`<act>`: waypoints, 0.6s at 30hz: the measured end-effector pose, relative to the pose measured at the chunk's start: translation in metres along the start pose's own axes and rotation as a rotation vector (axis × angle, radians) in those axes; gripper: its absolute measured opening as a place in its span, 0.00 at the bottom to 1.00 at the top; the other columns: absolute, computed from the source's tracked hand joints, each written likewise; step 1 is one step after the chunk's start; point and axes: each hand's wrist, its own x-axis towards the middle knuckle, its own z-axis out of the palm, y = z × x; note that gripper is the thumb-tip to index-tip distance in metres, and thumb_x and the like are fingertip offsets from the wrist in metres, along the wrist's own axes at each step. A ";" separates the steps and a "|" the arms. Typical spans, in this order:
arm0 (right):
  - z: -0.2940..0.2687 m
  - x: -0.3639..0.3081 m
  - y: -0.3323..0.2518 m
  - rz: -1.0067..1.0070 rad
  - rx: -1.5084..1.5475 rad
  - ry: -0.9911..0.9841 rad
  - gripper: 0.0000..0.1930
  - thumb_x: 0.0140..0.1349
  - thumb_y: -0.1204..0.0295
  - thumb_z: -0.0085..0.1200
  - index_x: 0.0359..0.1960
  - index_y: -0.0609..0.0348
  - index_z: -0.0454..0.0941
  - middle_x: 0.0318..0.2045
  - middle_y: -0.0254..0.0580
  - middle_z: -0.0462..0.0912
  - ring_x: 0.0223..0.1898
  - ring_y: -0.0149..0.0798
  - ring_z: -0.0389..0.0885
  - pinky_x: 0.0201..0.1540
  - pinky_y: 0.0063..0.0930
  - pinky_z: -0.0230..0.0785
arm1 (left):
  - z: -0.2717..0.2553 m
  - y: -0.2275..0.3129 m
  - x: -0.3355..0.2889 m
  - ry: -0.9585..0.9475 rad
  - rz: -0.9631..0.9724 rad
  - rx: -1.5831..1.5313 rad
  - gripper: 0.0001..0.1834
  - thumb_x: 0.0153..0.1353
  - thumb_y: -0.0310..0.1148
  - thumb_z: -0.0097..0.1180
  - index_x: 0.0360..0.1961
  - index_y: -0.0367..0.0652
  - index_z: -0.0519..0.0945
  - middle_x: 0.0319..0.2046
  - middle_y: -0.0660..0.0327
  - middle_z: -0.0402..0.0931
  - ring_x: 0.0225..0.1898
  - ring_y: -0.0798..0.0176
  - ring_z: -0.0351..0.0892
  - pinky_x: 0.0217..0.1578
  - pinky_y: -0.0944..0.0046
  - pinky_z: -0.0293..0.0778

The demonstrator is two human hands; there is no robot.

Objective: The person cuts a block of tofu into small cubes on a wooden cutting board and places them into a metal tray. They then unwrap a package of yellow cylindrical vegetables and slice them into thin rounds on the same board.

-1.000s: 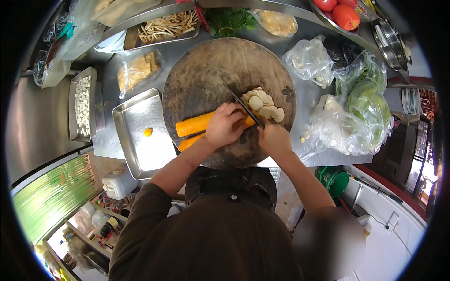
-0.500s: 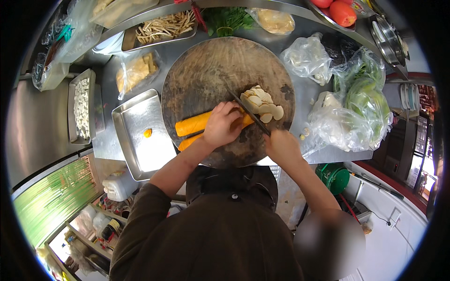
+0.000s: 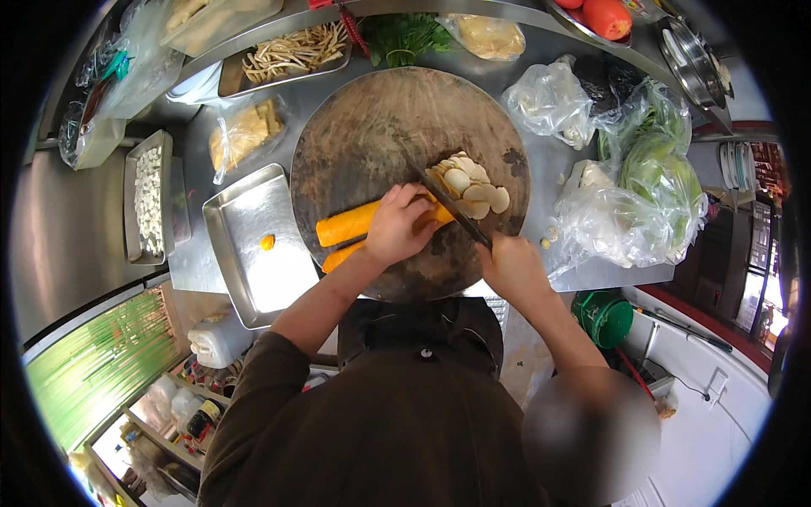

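Curling over long orange cylindrical pieces extending leftward from beneath it, the left hand lies beside a dark metal knife clasped by the right hand; pale round slices lie beyond.

I am standing in a kitchen, which looks rather professional: it has a steel counter, a knife over a big round chopping board, bagged vegetables, tomatoes on a raised shelf, and stacked plates.

knife in right hand, left hand on orange roll
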 end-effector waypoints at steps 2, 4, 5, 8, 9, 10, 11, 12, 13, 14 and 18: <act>0.002 -0.001 0.002 0.008 0.001 -0.011 0.14 0.66 0.64 0.57 0.29 0.65 0.80 0.23 0.60 0.83 0.29 0.62 0.85 0.37 0.51 0.78 | 0.001 0.001 -0.001 -0.003 0.003 -0.018 0.15 0.46 0.27 0.70 0.37 0.42 0.82 0.47 0.54 0.75 0.47 0.45 0.75 0.49 0.51 0.73; 0.010 0.006 0.002 0.022 0.002 -0.019 0.14 0.66 0.64 0.57 0.30 0.65 0.81 0.24 0.61 0.83 0.31 0.63 0.84 0.38 0.52 0.78 | 0.000 0.002 0.000 -0.015 -0.012 -0.021 0.14 0.47 0.27 0.70 0.37 0.42 0.82 0.47 0.54 0.75 0.47 0.45 0.75 0.48 0.52 0.73; 0.017 0.015 -0.001 0.042 0.003 -0.021 0.14 0.66 0.64 0.57 0.31 0.66 0.81 0.25 0.63 0.83 0.32 0.65 0.84 0.39 0.54 0.77 | -0.001 0.002 0.003 -0.030 -0.025 -0.023 0.14 0.47 0.27 0.70 0.37 0.42 0.82 0.47 0.54 0.75 0.47 0.45 0.75 0.48 0.52 0.73; 0.042 0.034 0.005 0.094 0.017 -0.013 0.15 0.66 0.63 0.58 0.33 0.66 0.81 0.26 0.65 0.83 0.34 0.67 0.83 0.40 0.56 0.76 | -0.001 0.003 0.002 -0.055 -0.030 -0.018 0.14 0.47 0.27 0.70 0.37 0.42 0.83 0.47 0.55 0.76 0.48 0.46 0.75 0.49 0.53 0.74; 0.050 0.038 0.008 0.107 0.025 -0.005 0.15 0.66 0.63 0.58 0.33 0.66 0.81 0.27 0.65 0.82 0.34 0.67 0.83 0.40 0.56 0.76 | -0.001 0.003 0.001 -0.058 -0.023 -0.011 0.14 0.47 0.27 0.70 0.37 0.42 0.83 0.47 0.56 0.76 0.48 0.47 0.75 0.49 0.53 0.74; 0.055 0.040 0.016 0.063 0.056 0.041 0.15 0.66 0.63 0.57 0.33 0.66 0.81 0.26 0.64 0.83 0.33 0.66 0.83 0.39 0.55 0.77 | -0.001 0.003 0.001 -0.043 -0.016 -0.020 0.14 0.47 0.27 0.70 0.37 0.43 0.84 0.48 0.56 0.76 0.48 0.47 0.75 0.49 0.53 0.74; 0.053 0.040 0.023 0.021 0.087 0.087 0.15 0.67 0.62 0.57 0.32 0.66 0.81 0.26 0.63 0.83 0.32 0.64 0.84 0.38 0.54 0.77 | -0.003 0.004 0.001 -0.030 -0.007 -0.030 0.14 0.47 0.27 0.70 0.38 0.43 0.84 0.48 0.57 0.76 0.48 0.47 0.75 0.49 0.53 0.73; 0.052 0.039 0.029 -0.019 0.119 0.135 0.16 0.67 0.62 0.57 0.32 0.65 0.81 0.25 0.62 0.83 0.32 0.63 0.84 0.37 0.53 0.78 | -0.004 0.004 0.000 -0.018 0.004 -0.042 0.15 0.46 0.27 0.69 0.38 0.43 0.84 0.48 0.57 0.76 0.48 0.47 0.75 0.50 0.53 0.73; 0.052 0.036 0.032 -0.020 0.119 0.134 0.16 0.67 0.62 0.57 0.33 0.66 0.81 0.25 0.63 0.83 0.31 0.63 0.84 0.37 0.53 0.78 | -0.006 0.005 0.000 -0.020 0.012 -0.022 0.15 0.46 0.27 0.69 0.38 0.43 0.84 0.48 0.57 0.76 0.49 0.47 0.75 0.50 0.53 0.73; 0.043 0.033 0.027 -0.014 0.104 0.123 0.16 0.67 0.62 0.57 0.33 0.66 0.80 0.24 0.63 0.83 0.31 0.63 0.84 0.36 0.53 0.78 | -0.007 0.006 0.000 -0.018 0.024 0.000 0.15 0.46 0.27 0.69 0.38 0.43 0.84 0.48 0.57 0.76 0.49 0.47 0.75 0.50 0.53 0.73; 0.006 0.002 -0.004 0.002 0.017 0.033 0.15 0.66 0.63 0.57 0.33 0.66 0.80 0.24 0.61 0.83 0.30 0.63 0.85 0.36 0.53 0.78 | -0.005 0.003 -0.003 -0.012 -0.021 0.033 0.15 0.45 0.26 0.69 0.38 0.42 0.82 0.48 0.57 0.76 0.49 0.47 0.74 0.51 0.53 0.72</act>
